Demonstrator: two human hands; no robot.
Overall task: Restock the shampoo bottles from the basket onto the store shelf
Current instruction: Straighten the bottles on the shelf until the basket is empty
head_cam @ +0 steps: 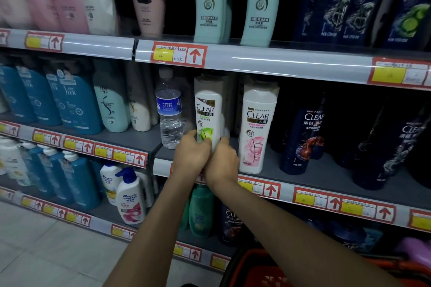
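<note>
Both hands meet at the foot of a white shampoo bottle (pixel 208 114) with a green design, which stands upright at the front of the middle shelf (pixel 326 171). The left hand (pixel 191 155) curls around the bottle's lower left side and the right hand (pixel 222 161) closes on its lower right, so the two grip it together near the base. The bottle looks to be on the shelf board or very nearly so; the hands hide its bottom edge, so I cannot tell whether it is fully set down. Just to its left stands a clear water bottle (pixel 169 112), and to its right, with a narrow gap, a white shampoo bottle with a pink design (pixel 256 128). The orange basket (pixel 261 270) sits low at the bottom of the view, well apart from the shelf. The main risk, as I judge it, comes from the tight slot and the low grip: the bottle is tall and held only near its base, so a push that is off-centre could tip its top backward or sideways. A knuckle or wrist swinging out on release could also knock the water bottle, which stands close to the shelf's front edge and might topple off. Letting go before the base sits flat could leave the bottle leaning on its neighbour.
</note>
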